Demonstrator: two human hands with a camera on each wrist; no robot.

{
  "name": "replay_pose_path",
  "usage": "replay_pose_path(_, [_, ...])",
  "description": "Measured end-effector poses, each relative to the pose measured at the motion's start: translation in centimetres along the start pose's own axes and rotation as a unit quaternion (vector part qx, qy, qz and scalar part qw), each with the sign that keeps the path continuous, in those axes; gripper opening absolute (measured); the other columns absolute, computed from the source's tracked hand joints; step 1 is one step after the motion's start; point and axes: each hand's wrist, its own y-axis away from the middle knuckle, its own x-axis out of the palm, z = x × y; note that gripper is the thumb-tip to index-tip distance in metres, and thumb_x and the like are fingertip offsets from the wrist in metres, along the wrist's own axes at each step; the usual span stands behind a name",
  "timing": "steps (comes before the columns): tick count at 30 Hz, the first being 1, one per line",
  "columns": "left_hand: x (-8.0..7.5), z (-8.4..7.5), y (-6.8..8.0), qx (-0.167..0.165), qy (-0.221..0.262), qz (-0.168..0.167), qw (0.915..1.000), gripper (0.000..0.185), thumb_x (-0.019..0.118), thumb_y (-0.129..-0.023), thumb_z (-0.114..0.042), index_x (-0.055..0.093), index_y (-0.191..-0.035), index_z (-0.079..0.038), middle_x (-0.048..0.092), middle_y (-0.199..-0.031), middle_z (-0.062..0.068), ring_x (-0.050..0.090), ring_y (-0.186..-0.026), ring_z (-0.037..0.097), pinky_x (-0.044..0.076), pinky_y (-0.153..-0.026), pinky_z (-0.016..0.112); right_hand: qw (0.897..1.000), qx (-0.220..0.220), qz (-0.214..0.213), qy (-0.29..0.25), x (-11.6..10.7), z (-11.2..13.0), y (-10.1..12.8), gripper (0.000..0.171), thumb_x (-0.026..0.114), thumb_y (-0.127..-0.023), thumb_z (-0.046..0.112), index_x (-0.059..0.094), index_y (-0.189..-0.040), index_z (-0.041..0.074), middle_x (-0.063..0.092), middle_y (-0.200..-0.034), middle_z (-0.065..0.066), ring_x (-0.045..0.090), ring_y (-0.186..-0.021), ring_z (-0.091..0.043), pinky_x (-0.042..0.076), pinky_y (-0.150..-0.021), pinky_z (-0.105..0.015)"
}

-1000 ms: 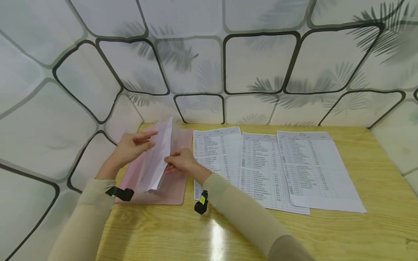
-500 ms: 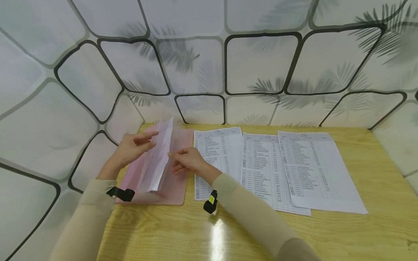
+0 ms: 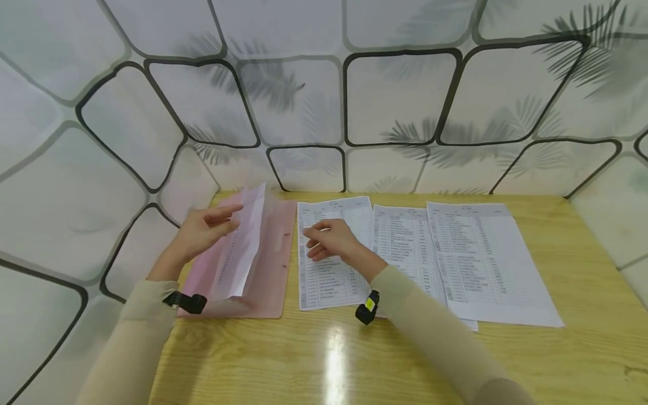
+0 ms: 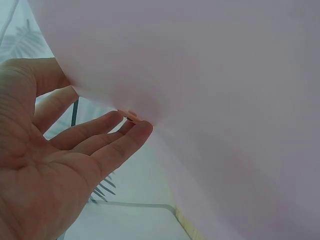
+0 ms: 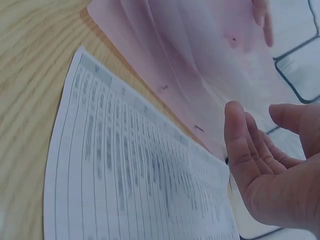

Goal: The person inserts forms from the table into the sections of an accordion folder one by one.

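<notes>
On the left of the table lies an opened pink folder (image 3: 280, 281), its cover and a thin printed sheet (image 3: 242, 247) standing raised at a slant. My left hand (image 3: 205, 228) holds the raised pink cover (image 4: 210, 85) by its edge, between thumb and fingers, as the left wrist view shows. Over the leftmost loose printed sheet (image 3: 329, 287) hovers my right hand (image 3: 331, 236), fingers bent loosely and nothing between them. In the right wrist view a gap separates that hand's thumb (image 5: 287, 117) from its fingers (image 5: 237, 135).
Two more printed sheets, a middle one (image 3: 402, 247) and a right one (image 3: 481, 259), lie to the right, partly overlapping. The wooden table (image 3: 283, 360) meets a patterned wall (image 3: 395, 101) at the back and at the left.
My right hand has let go of the raised sheet's edge and moved right, away from the folder, to above the leftmost loose sheet. The left hand has stayed almost still.
</notes>
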Motion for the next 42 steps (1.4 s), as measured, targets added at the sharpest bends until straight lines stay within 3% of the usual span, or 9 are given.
replay_pose_path(6, [0.0, 0.1, 0.0, 0.006, 0.005, -0.002, 1.0000, 0.045, 0.070, -0.102, -0.017, 0.063, -0.143, 0.001, 0.061, -0.143, 0.028, 0.062, -0.098, -0.016, 0.052, -0.083, 0.009, 0.999, 0.002, -0.037, 0.009, -4.3, -0.5, 1.9, 0.044, 0.069, -0.103, 0.027, 0.062, -0.137, -0.001, 0.074, -0.115, -0.026, 0.077, -0.072, -0.017, 0.065, -0.071, -0.035])
replay_pose_path(13, [-0.1, 0.1, 0.0, -0.002, -0.001, 0.001, 1.0000, 0.046, 0.070, -0.102, -0.018, 0.063, -0.145, -0.001, 0.061, -0.145, 0.026, 0.060, -0.098, -0.017, 0.051, -0.084, 0.008, 0.996, 0.000, -0.079, 0.042, -9.0, -0.8, 4.1, 0.055, 0.069, -0.103, 0.032, 0.056, -0.145, -0.001, 0.074, -0.115, -0.019, 0.077, -0.081, -0.017, 0.065, -0.077, -0.036])
replay_pose_path(24, [0.2, -0.1, -0.3, 0.008, -0.017, -0.001, 0.9998, 0.045, 0.070, -0.101, -0.017, 0.064, -0.143, -0.001, 0.063, -0.143, 0.026, 0.062, -0.098, -0.015, 0.052, -0.081, 0.010, 0.990, 0.001, -0.118, 0.083, -15.5, -2.1, 7.8, 0.065, 0.067, -0.104, 0.039, 0.048, -0.152, -0.001, 0.070, -0.123, -0.020, 0.077, -0.086, -0.013, 0.064, -0.084, -0.036])
replay_pose_path(32, [0.3, 0.0, 0.0, 0.004, -0.027, 0.001, 0.9996, 0.045, 0.070, -0.102, -0.019, 0.064, -0.143, -0.002, 0.064, -0.143, 0.025, 0.060, -0.099, -0.014, 0.052, -0.082, 0.010, 0.980, 0.009, -0.159, 0.121, -19.9, -3.7, 10.8, 0.068, 0.064, -0.105, 0.041, 0.045, -0.152, -0.004, 0.072, -0.118, -0.012, 0.076, -0.086, -0.009, 0.064, -0.082, -0.031])
replay_pose_path(38, [0.5, 0.1, -0.1, 0.007, -0.024, 0.004, 0.9997, 0.045, 0.070, -0.102, -0.018, 0.064, -0.144, -0.002, 0.064, -0.142, 0.026, 0.061, -0.096, -0.016, 0.052, -0.080, 0.011, 0.968, 0.016, -0.193, 0.160, -23.6, -4.4, 12.8, 0.066, 0.062, -0.106, 0.037, 0.044, -0.152, -0.008, 0.069, -0.126, -0.021, 0.075, -0.084, -0.006, 0.064, -0.078, -0.028])
replay_pose_path(42, [0.4, 0.0, -0.2, 0.014, -0.025, -0.001, 0.9996, 0.044, 0.070, -0.101, -0.015, 0.064, -0.143, -0.001, 0.064, -0.142, 0.026, 0.060, -0.096, -0.017, 0.052, -0.080, 0.010, 0.961, 0.020, -0.208, 0.178, -25.9, -5.0, 14.4, 0.067, 0.061, -0.107, 0.037, 0.043, -0.151, -0.009, 0.072, -0.121, -0.017, 0.075, -0.084, -0.006, 0.064, -0.077, -0.029])
